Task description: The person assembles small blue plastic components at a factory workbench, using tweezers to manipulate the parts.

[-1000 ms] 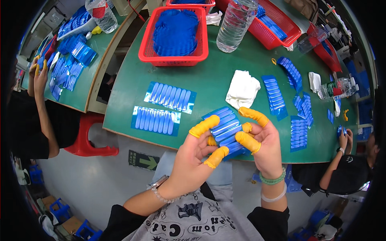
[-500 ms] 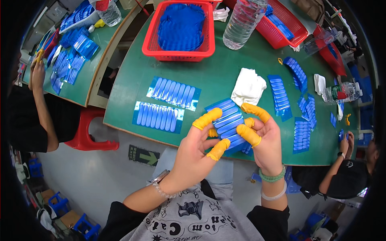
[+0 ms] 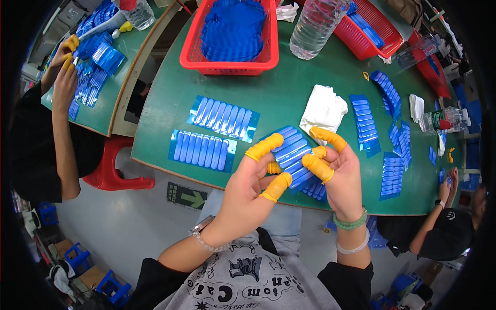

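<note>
Yellow finger cots cover several fingertips of both my hands. Between them I hold a blue sheet of rounded strips (image 3: 290, 151), tilted above the table's near edge. My left hand (image 3: 247, 187) pinches its left side, and my right hand (image 3: 342, 178) grips its right side with the thumb on top. Partly hidden under it is another blue strip sheet (image 3: 315, 189). To the left, an upper strip sheet (image 3: 223, 119) and a lower strip sheet (image 3: 202, 150) lie flat on the green table (image 3: 165, 103). Just beyond my hands is a crumpled white cloth (image 3: 324, 108).
A red basket (image 3: 227, 67) of blue pieces and a clear water bottle (image 3: 315, 26) stand at the back. More strip sheets (image 3: 365, 124) lie to the right, near another bottle (image 3: 444, 120). Co-workers' hands (image 3: 64, 72) are at the left table; another person (image 3: 448, 186) sits right.
My hands still hold the sheet, which has turned slightly, and my left fingers have shifted a little. The co-worker on the left has moved both hands. The view has shifted slightly.
</note>
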Demonstrator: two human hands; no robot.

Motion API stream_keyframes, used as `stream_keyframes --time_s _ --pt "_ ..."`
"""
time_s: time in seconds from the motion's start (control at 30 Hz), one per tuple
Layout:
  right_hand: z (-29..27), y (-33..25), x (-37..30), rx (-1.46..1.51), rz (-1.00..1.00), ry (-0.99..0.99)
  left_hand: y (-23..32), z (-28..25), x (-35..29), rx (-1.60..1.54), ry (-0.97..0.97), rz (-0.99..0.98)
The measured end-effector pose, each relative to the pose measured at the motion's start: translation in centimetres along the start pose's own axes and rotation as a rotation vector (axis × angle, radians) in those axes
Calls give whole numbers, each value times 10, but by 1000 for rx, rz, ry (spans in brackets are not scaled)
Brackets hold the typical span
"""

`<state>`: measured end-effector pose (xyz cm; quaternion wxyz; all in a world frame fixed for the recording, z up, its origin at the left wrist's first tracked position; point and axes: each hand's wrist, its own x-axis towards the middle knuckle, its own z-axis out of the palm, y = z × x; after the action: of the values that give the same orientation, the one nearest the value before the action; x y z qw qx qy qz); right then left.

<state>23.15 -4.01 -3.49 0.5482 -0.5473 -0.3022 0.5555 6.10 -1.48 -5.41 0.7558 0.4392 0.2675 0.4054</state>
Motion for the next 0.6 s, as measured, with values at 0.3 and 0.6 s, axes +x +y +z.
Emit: stream_keyframes --time_s 0.3,0.6 --pt "-1 2 3 8 0 6 7 -2 2 -27 47 -66" --pt "0 4 2 21 -11 12 2 0 0 -27 61 -53"
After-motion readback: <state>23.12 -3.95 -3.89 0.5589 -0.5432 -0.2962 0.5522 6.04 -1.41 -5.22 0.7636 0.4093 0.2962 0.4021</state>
